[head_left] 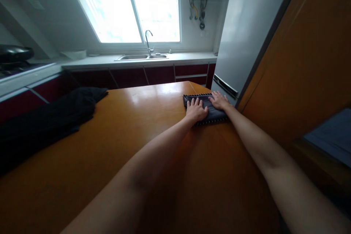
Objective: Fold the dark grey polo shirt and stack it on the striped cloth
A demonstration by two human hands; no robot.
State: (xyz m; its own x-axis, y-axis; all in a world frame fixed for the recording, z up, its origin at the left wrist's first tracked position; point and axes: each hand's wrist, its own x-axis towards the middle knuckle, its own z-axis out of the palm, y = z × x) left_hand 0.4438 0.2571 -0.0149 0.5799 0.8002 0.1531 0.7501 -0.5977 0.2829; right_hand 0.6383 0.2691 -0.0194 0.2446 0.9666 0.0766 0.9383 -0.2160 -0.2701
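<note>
A folded dark garment [210,111] with a light stitched pattern along its edges lies flat near the far right part of the wooden table [142,117]. My left hand [196,110] rests palm down on its left part, fingers spread. On its right part lies my right hand [219,100], also flat with the fingers apart. Both hands press on the cloth without gripping it. Part of the fabric is hidden under the palms.
Black clothing [55,117] lies in a heap on the table's left side. Beyond stand a counter with a sink [134,57] and faucet [148,40]. A refrigerator [241,33] rises at the right. A pan [15,53] sits on the stove at far left.
</note>
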